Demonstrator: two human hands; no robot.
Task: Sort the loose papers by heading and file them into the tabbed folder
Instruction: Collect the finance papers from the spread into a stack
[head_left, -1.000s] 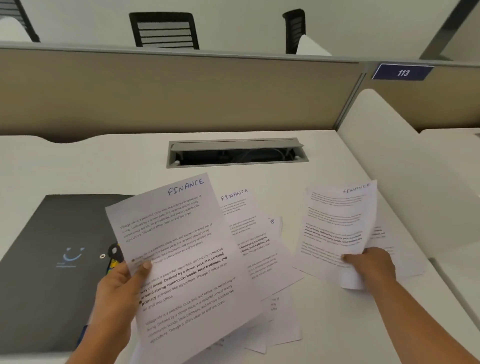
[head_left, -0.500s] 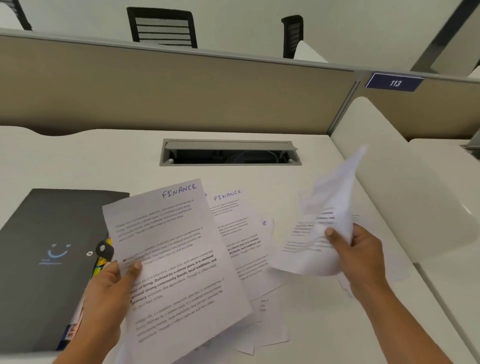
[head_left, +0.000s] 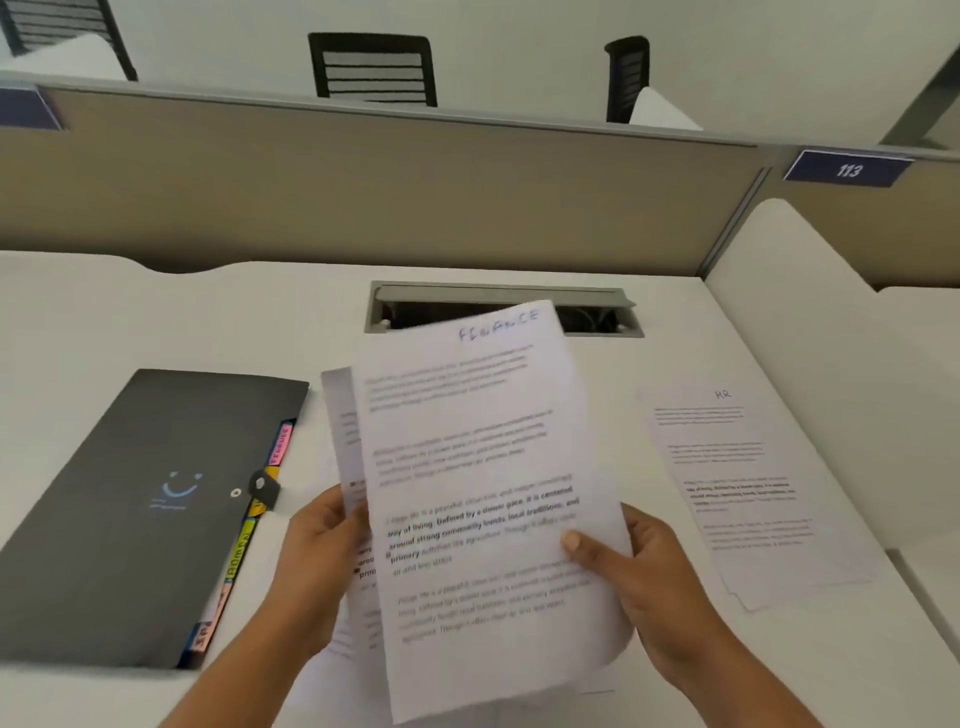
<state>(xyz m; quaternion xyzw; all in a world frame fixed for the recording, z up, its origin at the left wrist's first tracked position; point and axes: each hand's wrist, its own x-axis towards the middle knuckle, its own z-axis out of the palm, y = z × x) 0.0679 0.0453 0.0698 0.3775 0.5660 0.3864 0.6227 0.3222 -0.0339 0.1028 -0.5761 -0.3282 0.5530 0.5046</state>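
A sheet headed FINANCE (head_left: 483, 467) stands tilted above the white desk (head_left: 156, 312), in front of another sheet whose left edge shows behind it. My left hand (head_left: 317, 551) grips the stack's left side. My right hand (head_left: 639, 577) holds the right edge, thumb across the front page. The dark tabbed folder (head_left: 130, 509) lies shut at the left, coloured tabs along its right edge. A page headed HR (head_left: 748, 493) lies flat at the right. More loose papers lie under the held sheets, mostly hidden.
A grey cable hatch (head_left: 498, 296) sits in the desk behind the papers. A beige partition (head_left: 363, 197) runs along the back, with a sign reading 113 (head_left: 847, 169). A white side divider (head_left: 831, 322) rises at the right. Black chairs stand beyond the partition.
My right hand carried its FINANCE sheet leftward and laid it onto the sheet in my left hand. Both hands now hold the stack. An HR page is uncovered at the right.
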